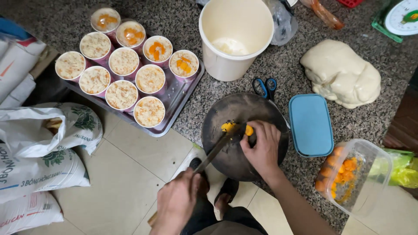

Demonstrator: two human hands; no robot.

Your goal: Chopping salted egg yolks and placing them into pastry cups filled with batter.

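Observation:
My left hand (176,204) grips the handle of a knife (216,150). Its blade slants up onto a dark round cutting board (237,163) at the edge of the speckled stone counter. The blade tip rests on an orange egg yolk (228,126) on the board. My right hand (261,148) presses down beside the blade and pinches another orange piece (248,130) with its fingertips. My feet in sandals show below the board.
A metal tray (174,100) with several pink cups of crumbly beige filling, some topped with orange pieces, lies at the left. Around the board are a white bucket (235,39), blue-handled scissors (264,87), a blue-lidded box (310,124), a dough lump (342,72), a clear tub of yolks (352,174) and white sacks (39,165).

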